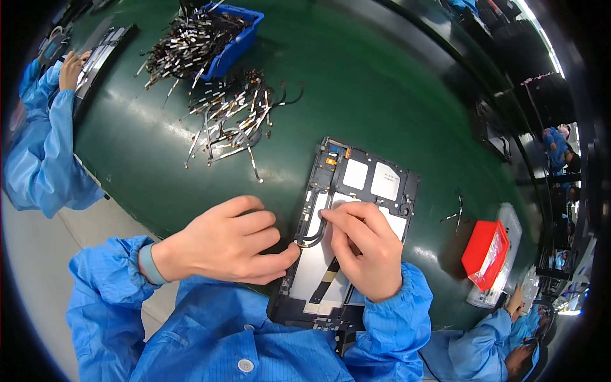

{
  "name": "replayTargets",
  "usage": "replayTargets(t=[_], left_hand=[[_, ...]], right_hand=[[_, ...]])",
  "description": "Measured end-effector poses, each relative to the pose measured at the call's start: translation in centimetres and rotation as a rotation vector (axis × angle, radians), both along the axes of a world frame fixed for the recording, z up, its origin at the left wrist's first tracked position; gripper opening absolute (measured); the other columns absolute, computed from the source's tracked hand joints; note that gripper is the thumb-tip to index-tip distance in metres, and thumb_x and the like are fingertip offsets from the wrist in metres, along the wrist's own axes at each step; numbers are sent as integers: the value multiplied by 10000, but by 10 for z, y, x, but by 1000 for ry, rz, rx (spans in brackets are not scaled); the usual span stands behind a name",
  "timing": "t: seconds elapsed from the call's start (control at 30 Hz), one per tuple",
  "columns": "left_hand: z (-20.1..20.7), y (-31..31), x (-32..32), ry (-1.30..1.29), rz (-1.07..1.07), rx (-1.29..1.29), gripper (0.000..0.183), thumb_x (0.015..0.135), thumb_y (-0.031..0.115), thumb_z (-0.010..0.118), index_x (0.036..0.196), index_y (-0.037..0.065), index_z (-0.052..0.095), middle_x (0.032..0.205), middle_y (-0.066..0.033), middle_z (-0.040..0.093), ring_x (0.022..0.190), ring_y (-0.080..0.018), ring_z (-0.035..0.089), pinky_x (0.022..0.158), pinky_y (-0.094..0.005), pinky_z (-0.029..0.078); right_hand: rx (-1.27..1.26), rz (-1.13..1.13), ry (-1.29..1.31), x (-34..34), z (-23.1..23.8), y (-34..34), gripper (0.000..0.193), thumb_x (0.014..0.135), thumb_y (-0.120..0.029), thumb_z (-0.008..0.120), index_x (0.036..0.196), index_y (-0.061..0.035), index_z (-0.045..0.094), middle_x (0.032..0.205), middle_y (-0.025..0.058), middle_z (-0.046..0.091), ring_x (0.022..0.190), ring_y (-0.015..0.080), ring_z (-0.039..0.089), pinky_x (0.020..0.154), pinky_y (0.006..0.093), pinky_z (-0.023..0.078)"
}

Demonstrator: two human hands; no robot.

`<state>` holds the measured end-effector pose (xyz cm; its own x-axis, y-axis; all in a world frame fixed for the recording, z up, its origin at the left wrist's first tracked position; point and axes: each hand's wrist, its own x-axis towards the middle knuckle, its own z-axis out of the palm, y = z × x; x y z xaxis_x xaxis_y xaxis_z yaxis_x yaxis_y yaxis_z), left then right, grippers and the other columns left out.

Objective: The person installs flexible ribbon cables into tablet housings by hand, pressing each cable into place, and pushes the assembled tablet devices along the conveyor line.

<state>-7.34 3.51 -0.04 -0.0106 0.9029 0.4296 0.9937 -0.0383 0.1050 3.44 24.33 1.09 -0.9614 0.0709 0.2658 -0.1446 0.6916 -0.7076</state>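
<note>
A flat electronic device frame [304,286], black-edged with pale silver panels and looking like an opened tablet, lies in front of me at a slant. Along its left side curves a thin black flex cable [316,239]. My left hand [223,245], wearing a teal wristband, has its fingers bent, with the tips at the cable's lower end by the frame's left edge. Over the frame's middle, my right hand [369,248] pinches the cable higher up between index finger and thumb; the thumb tip is partly hidden. Below the right fingers runs a wider black strip [325,281] with a gold patch.
A blue bin [238,44] heaped with flex cables stands at the far left, and a loose cable pile [238,114] lies before it. At right are a red tray [485,254] and a small cable [459,213]. Co-workers in blue sleeves [57,134] sit at both sides.
</note>
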Motion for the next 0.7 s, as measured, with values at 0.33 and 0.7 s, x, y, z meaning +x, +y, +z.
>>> replayTargets(t=[0.33,0.7], left_hand=[[4,-9,3,25,40,59,254,748,277,690,933,104,673,641,36,452,637,-130,511,627,-279,439],[-1,40,-100,38,511,314,65,750,89,660,773,81,600,691,-29,556,692,-211,554,629,-347,424]], right_hand=[[517,241,-342,103,39,-26,691,645,-462,832,1224,-142,631,1335,136,501,1262,353,445,1074,625,263],[425,-146,-60,2,-10,46,793,702,-349,828,1371,-88,493,1420,204,435,1319,431,395,1059,483,380]])
